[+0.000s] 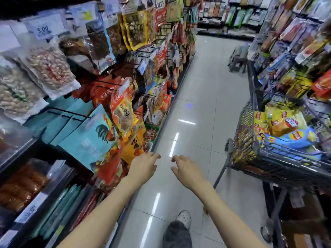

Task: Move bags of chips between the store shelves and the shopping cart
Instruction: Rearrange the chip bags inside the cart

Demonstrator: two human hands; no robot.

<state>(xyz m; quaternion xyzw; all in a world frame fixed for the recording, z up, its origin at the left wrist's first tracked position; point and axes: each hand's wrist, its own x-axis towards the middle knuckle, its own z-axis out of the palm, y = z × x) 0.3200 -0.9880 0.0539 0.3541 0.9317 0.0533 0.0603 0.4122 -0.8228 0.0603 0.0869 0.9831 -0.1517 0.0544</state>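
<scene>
Left hand (143, 167) & right hand (186, 171): fingers loosely curled, holding nothing. Next: turn to cart (279, 158), grip blue chip bag (293, 138) by edge, w/o crushing.

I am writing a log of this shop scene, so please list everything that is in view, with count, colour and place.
shopping cart: one, dark metal wire, right side of the aisle.
chip bags: several, yellow, plus a blue one, inside the cart.
teal bags: several, teal with a rooster picture, on hooks at the left shelves.
orange snack bags: many, orange and red, hanging at left.
floor: pale glossy tiles, centre.
stool: one, grey, far along the aisle.
shoe: one, white, bottom centre.
left hand: empty, fingers loose, over the floor.
right hand: empty, fingers loose, beside it.
</scene>
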